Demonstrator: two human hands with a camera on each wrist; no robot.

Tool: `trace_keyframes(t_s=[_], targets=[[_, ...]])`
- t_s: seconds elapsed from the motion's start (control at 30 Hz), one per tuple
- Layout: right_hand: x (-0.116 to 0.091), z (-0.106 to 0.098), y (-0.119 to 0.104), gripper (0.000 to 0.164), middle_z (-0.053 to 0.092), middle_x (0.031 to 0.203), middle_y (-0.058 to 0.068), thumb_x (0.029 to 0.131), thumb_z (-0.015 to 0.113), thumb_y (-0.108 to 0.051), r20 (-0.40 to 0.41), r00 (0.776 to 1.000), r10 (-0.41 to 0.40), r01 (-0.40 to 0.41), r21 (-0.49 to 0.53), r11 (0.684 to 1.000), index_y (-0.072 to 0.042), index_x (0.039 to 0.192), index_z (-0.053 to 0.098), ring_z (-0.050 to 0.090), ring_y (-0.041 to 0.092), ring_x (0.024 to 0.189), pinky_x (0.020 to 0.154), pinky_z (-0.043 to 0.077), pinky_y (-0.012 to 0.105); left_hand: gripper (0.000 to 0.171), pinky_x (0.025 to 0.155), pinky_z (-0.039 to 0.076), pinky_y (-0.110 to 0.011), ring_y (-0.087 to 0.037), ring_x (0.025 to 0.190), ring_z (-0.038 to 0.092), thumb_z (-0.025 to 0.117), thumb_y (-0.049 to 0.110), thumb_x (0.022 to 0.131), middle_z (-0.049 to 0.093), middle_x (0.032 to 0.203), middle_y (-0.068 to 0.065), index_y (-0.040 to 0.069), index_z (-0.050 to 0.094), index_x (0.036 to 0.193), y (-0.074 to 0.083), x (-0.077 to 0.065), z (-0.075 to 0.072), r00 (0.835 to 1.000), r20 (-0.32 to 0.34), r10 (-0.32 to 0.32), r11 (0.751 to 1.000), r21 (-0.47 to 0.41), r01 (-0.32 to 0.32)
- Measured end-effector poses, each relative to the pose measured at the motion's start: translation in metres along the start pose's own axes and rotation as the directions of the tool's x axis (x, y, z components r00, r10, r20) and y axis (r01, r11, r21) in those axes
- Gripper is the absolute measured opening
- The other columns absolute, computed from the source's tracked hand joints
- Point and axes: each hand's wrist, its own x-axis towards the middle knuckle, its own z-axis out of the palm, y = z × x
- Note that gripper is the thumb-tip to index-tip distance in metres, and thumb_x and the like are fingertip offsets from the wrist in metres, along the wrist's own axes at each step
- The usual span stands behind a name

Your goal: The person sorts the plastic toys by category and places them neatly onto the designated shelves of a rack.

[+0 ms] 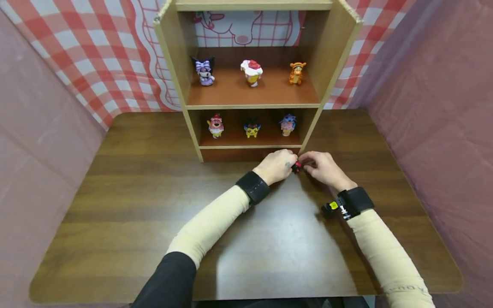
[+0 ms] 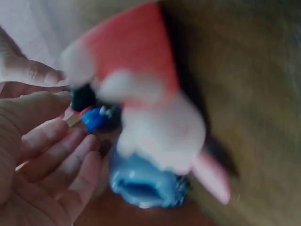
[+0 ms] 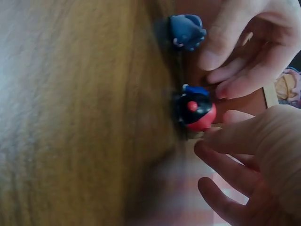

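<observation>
In the head view a small red-and-black figurine [image 1: 296,167] sits on the table just before the shelf's lower right corner, between both hands. My left hand [image 1: 275,166] is on its left, my right hand [image 1: 323,167] on its right. The right wrist view shows the figurine's black-and-red head and blue part upright; my right thumb [image 3: 221,137] lies right at its side, the other fingers spread. Left fingertips hover beside it, loosely bent. Near my left hand, a blue-grey figurine [image 3: 186,32] and a white figurine in red with a pink ear [image 2: 160,125] stand, the latter blurred.
A wooden shelf unit [image 1: 252,106] stands at the back. Its upper level holds a purple-bowed figurine [image 1: 204,72], a white-and-red one [image 1: 252,73] and an orange tiger [image 1: 296,73]. Below are a pink bear [image 1: 216,126], a yellow figurine [image 1: 252,129] and a blue-and-pink one [image 1: 287,125].
</observation>
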Motion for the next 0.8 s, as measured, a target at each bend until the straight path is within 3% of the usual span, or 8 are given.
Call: trace_keyframes(t_s=[0.13, 0.3, 0.57, 0.8], targets=[[0.000, 0.005, 0.001, 0.026, 0.074, 0.102, 0.020, 0.086, 0.074, 0.007, 0.038, 0.999, 0.021, -0.021, 0.003, 1.000, 0.004, 0.112, 0.069, 0.071, 0.035, 0.094, 0.082, 0.057, 0.049, 0.009, 0.078, 0.060, -0.039, -0.024, 0.102, 0.071, 0.067, 0.011, 0.094, 0.072, 0.109, -0.006, 0.010, 0.072, 0.102, 0.003, 0.002, 0.007, 0.998, 0.038, -0.056, 0.998, -0.032, 0.058], [0.003, 0.010, 0.003, 0.021, 0.074, 0.096, 0.016, 0.087, 0.077, 0.002, 0.004, 1.000, 0.000, 0.000, -0.013, 1.000, 0.002, 0.107, 0.070, 0.072, 0.030, 0.088, 0.079, 0.058, 0.046, 0.008, 0.075, 0.060, -0.039, -0.025, 0.097, 0.072, 0.065, 0.007, 0.095, 0.073, 0.107, -0.009, 0.009, 0.073, 0.097, 0.007, 0.007, 0.009, 0.997, 0.026, -0.079, 0.995, -0.056, 0.081], [0.004, 0.012, 0.003, 0.015, 0.075, 0.095, 0.015, 0.088, 0.076, 0.000, -0.027, 0.999, -0.032, 0.031, -0.026, 0.999, 0.002, 0.102, 0.071, 0.072, 0.027, 0.085, 0.077, 0.058, 0.044, 0.010, 0.077, 0.060, -0.038, -0.026, 0.096, 0.073, 0.065, 0.007, 0.096, 0.073, 0.106, -0.011, 0.008, 0.074, 0.099, 0.008, 0.006, 0.009, 0.998, 0.021, -0.061, 0.998, -0.030, 0.061], [0.003, 0.014, 0.000, 0.012, 0.075, 0.091, 0.013, 0.088, 0.076, -0.001, -0.025, 1.000, -0.007, 0.006, -0.036, 0.999, 0.000, 0.099, 0.072, 0.072, 0.026, 0.082, 0.075, 0.058, 0.043, 0.011, 0.076, 0.059, -0.035, -0.024, 0.093, 0.072, 0.062, 0.004, 0.097, 0.073, 0.102, -0.011, 0.007, 0.073, 0.095, 0.009, 0.006, 0.005, 0.998, 0.046, -0.046, 0.996, -0.076, 0.050]])
